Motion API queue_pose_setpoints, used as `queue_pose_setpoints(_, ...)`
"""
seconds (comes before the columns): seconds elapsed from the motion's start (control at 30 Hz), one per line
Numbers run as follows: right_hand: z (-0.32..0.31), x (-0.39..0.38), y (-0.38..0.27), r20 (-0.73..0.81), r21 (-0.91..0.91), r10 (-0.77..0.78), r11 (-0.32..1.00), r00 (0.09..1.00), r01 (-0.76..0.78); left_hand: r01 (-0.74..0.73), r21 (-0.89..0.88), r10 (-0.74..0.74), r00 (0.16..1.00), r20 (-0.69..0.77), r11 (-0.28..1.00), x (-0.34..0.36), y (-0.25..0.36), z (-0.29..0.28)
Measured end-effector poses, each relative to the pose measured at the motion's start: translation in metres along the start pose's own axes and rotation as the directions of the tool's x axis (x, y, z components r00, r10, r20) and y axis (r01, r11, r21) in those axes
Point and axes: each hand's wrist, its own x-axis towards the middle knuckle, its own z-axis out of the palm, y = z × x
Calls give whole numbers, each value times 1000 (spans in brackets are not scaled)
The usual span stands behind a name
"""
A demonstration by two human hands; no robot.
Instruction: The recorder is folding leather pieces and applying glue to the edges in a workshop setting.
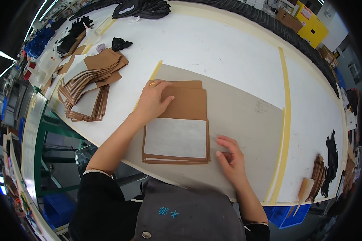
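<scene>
A flat stack of brown leather-like panels lies before me on a grey board (245,132). Its upper part is bare brown (189,103), and a pale grey-white backing sheet (175,137) covers the lower part, with brown edges showing round it. My left hand (155,98) rests on the upper left of the brown panel, its thumb apart from the fingers; some fingertips are hard to see. To the right of the stack, my right hand (231,158) hovers over the board with loosely curved, parted fingers and nothing in them.
At the left lies a fanned pile of similar brown pieces (90,80), with a small black bundle (120,44) behind it. Yellow tape (285,120) crosses the white table. A glue applicator (305,189), brown strips (317,176) and black strips (331,160) lie at the right edge.
</scene>
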Motion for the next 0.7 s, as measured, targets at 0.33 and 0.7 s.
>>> queue_pose_setpoints(0.33, -1, 4, 0, -3, -21, -6, 1000, 1000, 6, 140, -10, -116, 859, 499, 990, 43, 12, 3)
queue_pose_setpoints(0.7, -1, 5, 2, -6, -51, -43, 998, 999, 43, 144, 72, -152, 690, 707, 987, 56, 12, -2)
